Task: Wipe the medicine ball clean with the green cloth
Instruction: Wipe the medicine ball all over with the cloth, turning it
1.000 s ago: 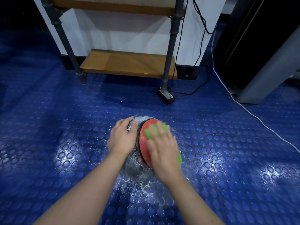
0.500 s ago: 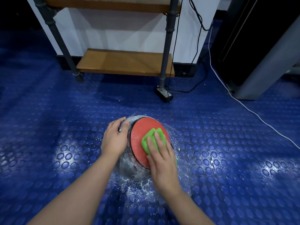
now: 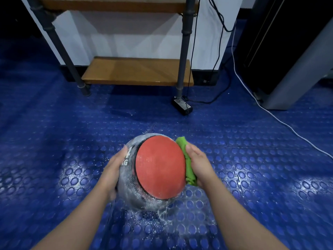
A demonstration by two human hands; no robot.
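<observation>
Medicine ball [image 3: 160, 166] held between both hands, lower centre of frame.
The left hand [image 3: 113, 170] lies spread against the ball's grey left side. The right hand [image 3: 200, 165] grips the bunched green cloth [image 3: 188, 165] and presses it to the ball's right edge. The ball sits over the wet blue studded floor [image 3: 54, 159]. A wooden shelf [image 3: 137, 71] stands at upper centre.

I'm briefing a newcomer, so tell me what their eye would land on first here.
The wet red-and-grey medicine ball at centre stands out first. The bright green cloth is pressed to its right side by the right hand, while the left hand braces its left side. Spilled water glistens on the blue studded floor beneath it.
</observation>
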